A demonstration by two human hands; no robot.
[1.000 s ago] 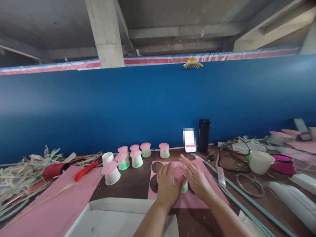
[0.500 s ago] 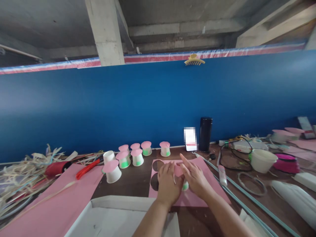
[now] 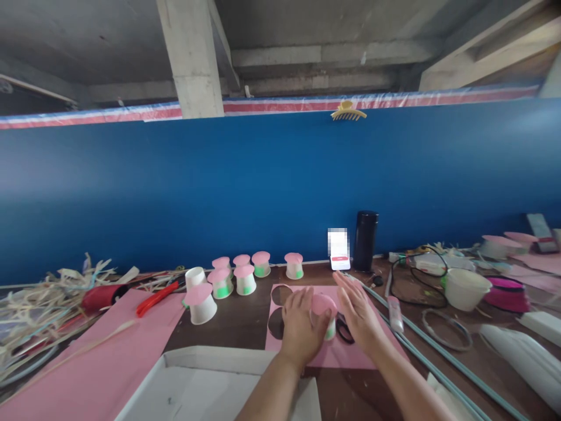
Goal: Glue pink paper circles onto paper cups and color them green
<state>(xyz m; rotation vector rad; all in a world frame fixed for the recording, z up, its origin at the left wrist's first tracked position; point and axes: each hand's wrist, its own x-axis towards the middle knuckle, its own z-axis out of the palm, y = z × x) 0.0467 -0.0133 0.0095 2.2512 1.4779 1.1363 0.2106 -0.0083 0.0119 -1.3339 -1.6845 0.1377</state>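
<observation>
An upside-down white paper cup (image 3: 329,331) with a green patch and a pink paper disc (image 3: 323,304) on top stands on a pink paper sheet (image 3: 333,358). My left hand (image 3: 302,324) grips it from the left, thumb across the near side. Just right of the cup, my right hand (image 3: 357,313) is open, fingers stretched out and apart from it. Between cup and right hand lies a dark ring-like shape (image 3: 345,330); its kind is unclear. Round holes show at the sheet's left. Several similar disc-topped cups (image 3: 244,285) stand further left.
A white box tray (image 3: 219,374) lies in front. At left are a pink sheet (image 3: 109,345), red-handled tool (image 3: 155,299) and pale strips (image 3: 39,310). A phone (image 3: 339,251) and black flask (image 3: 366,241) stand behind. Pale blue tubes (image 3: 442,345) and a white tub (image 3: 467,289) lie right.
My right hand has drawn away from the disc-topped cup to the right, uncovering the disc and the dark ring-like shape. My left hand stays at the cup.
</observation>
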